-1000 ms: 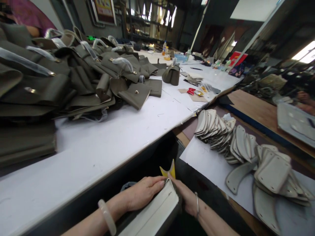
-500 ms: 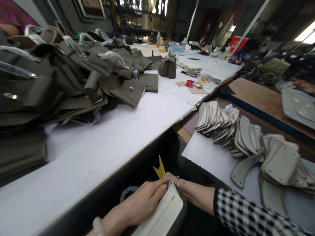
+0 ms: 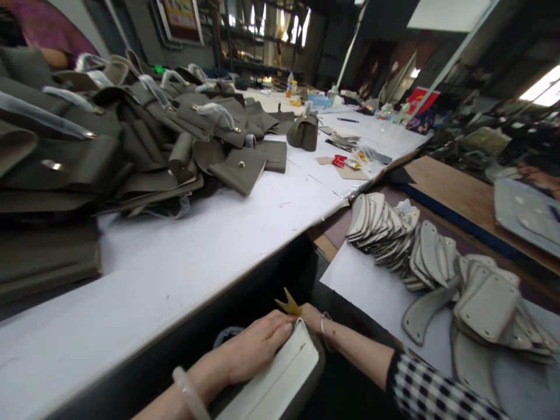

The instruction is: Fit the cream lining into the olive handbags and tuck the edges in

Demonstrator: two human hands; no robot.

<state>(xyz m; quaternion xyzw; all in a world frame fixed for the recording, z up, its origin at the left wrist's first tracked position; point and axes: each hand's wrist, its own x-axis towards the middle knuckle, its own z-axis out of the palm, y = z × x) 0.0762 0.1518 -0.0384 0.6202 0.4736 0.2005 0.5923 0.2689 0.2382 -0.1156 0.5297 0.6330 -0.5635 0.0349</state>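
Note:
A thick boxy piece (image 3: pixel 280 373), perhaps a bag body, has a pale face with a lengthwise line and dark olive sides. It tilts up at the bottom middle. My left hand (image 3: pixel 258 344) is closed over its upper left edge, thumb along the pale face. My right hand (image 3: pixel 311 318) is at the far end, bent behind the piece. Its fingers are mostly hidden there. A yellow strip with a forked end (image 3: pixel 289 304) sticks out beside the right hand; I cannot make out what holds it.
Olive bags (image 3: pixel 144 134) with wrapped handles heap along the left of the white table (image 3: pixel 210 245). One small bag (image 3: pixel 304 131) stands upright farther back. Grey curved panels (image 3: pixel 385 230) lie stacked on the right, near a wooden board (image 3: pixel 472 192). A person in purple (image 3: pixel 56 29) is at upper left.
The view has tilted up slightly. The yellow forked strip has turned and now leans more to the left. My left hand stays on the boxy piece; the right remains at its far end.

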